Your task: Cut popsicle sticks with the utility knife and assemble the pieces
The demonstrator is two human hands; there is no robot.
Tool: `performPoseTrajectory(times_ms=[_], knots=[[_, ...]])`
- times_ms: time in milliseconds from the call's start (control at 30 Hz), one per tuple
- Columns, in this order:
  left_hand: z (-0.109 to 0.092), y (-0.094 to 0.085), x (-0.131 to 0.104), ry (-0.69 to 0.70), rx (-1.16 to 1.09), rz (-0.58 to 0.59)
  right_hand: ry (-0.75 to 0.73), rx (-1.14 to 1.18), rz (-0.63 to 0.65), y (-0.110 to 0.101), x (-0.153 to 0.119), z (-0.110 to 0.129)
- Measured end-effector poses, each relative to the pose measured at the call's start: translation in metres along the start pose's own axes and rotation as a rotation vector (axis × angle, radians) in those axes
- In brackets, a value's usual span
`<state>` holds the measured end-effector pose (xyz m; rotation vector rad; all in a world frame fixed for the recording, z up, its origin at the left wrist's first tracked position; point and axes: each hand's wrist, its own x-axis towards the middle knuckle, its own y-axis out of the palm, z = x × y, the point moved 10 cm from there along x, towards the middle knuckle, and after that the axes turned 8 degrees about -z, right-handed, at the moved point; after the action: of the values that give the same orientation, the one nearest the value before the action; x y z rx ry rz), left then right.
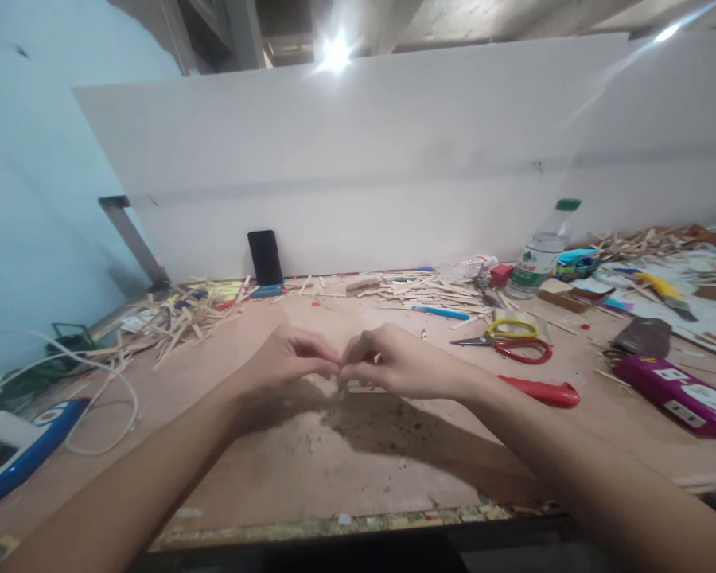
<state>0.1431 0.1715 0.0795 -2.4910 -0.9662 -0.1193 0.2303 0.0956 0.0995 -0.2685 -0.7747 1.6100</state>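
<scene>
My left hand [286, 358] and my right hand [397, 364] meet fingertip to fingertip over the middle of the wooden table [310, 461]. Their fingers are pinched together around something small and thin where the two hands touch; my fingers hide it, so I cannot tell what it is. A pale sliver shows just under my right hand. Both forearms reach in from the near edge.
Scissors [510, 341] with red and yellow handles and a red utility knife [542, 391] lie right of my hands. Heaps of thin wooden sticks [173, 318] spread along the back. A phone [265, 258] leans on the white board. A water bottle [542, 251] and purple case [683, 391] stand right.
</scene>
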Motion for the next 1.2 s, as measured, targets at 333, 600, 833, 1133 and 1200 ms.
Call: performPoseTrajectory(times_ms=[333,600,833,1133,1200], knots=[[0.011,0.001,-0.001,-0.008,-0.033,0.032,-0.05,-0.045,0.027,0.007,-0.001,0.005],[0.01,0.0,-0.001,-0.018,-0.059,0.009,-0.032,-0.03,0.011,0.01,-0.002,0.002],[0.01,0.001,0.0,-0.037,-0.073,0.002,-0.021,-0.012,-0.015,0.012,0.001,-0.004],[0.014,-0.002,0.001,-0.064,-0.06,-0.02,-0.033,0.005,-0.027,0.008,0.004,-0.001],[0.017,-0.001,0.0,-0.078,-0.061,-0.021,-0.027,0.011,-0.046,0.004,0.003,0.001]])
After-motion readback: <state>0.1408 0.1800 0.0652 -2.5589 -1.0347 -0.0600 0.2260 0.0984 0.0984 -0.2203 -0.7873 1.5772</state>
